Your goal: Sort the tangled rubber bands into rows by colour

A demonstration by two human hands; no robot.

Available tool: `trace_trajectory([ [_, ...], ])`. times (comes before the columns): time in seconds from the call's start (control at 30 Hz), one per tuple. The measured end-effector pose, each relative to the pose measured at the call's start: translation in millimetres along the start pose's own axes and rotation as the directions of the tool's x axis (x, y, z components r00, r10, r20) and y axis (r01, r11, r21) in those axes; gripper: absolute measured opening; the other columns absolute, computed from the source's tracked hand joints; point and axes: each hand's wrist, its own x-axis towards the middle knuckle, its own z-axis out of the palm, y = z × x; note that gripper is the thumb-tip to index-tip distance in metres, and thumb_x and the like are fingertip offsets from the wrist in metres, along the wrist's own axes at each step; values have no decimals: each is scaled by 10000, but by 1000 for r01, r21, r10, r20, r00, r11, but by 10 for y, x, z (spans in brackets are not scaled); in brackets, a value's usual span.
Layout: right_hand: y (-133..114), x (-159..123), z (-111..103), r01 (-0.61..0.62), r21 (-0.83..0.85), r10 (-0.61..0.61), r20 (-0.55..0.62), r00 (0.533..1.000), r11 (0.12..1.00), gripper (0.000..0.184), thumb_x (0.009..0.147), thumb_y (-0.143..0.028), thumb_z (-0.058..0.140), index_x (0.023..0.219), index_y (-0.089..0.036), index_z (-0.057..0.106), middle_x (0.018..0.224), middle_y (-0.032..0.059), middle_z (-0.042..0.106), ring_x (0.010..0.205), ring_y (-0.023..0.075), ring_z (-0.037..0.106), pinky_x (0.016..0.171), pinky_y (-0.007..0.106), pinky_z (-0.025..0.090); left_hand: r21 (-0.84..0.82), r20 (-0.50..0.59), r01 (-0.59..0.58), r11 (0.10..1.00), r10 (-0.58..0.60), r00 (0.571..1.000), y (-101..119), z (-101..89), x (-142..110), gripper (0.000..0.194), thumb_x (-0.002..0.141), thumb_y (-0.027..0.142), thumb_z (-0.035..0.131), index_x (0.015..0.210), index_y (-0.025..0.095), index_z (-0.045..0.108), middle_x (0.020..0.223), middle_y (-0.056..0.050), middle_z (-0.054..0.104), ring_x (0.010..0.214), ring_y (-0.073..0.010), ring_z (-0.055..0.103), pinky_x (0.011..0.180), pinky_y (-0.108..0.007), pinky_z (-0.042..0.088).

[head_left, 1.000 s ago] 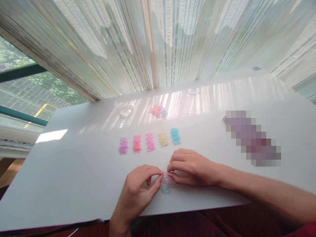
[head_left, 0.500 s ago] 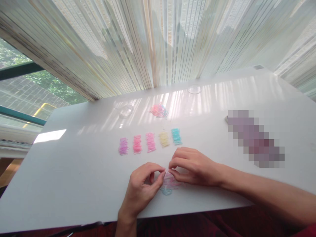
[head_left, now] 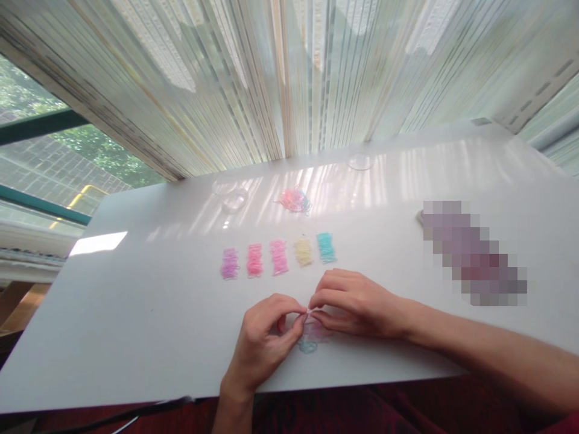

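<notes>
My left hand (head_left: 266,337) and my right hand (head_left: 355,304) meet fingertip to fingertip near the table's front edge. Between their pinched thumbs and forefingers shows a tiny pale pink rubber band (head_left: 309,311). Just below the fingers lies a loose pile of pink and lilac rubber bands (head_left: 316,330), partly covered by my right hand, with a bluish clump (head_left: 307,346) at its near side. Beyond my hands, thin bands lie sorted by colour in a row: purple (head_left: 230,263), coral pink (head_left: 254,260), pink (head_left: 279,257), yellow (head_left: 303,252) and turquoise (head_left: 326,248).
A mixed heap of bands (head_left: 295,199) lies farther back on the white table (head_left: 158,325). Clear round dishes or lids stand at the back left (head_left: 234,201) and back centre (head_left: 360,161). A blurred-out object (head_left: 473,253) lies on the right. Striped curtains hang behind.
My fingertips have come together, and a pale pink band now shows between them. The whole view has shifted slightly; the sorted rows and the back heap lie as before.
</notes>
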Motion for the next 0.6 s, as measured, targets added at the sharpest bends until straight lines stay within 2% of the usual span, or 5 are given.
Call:
trace_trajectory([
  [0.4,-18,10,-7,-15,-31,14,-23,1000,999,191,1032,-237,548,909,-177,681,786,39,671,703,156,579,661,271,454,28,-23,-8,1000,9,1000,9,-1,4,81,929,117,686,953,195,695,829,-22,707,592,-107,527,553,-220,468],
  [0.6,-29,24,-9,-15,-26,13,-82,997,1000,165,1022,-217,553,913,-184,672,778,39,674,695,156,581,652,271,457,50,-16,5,999,-4,1000,14,0,9,80,929,120,671,930,197,691,818,-15,703,582,-107,514,553,-226,464],
])
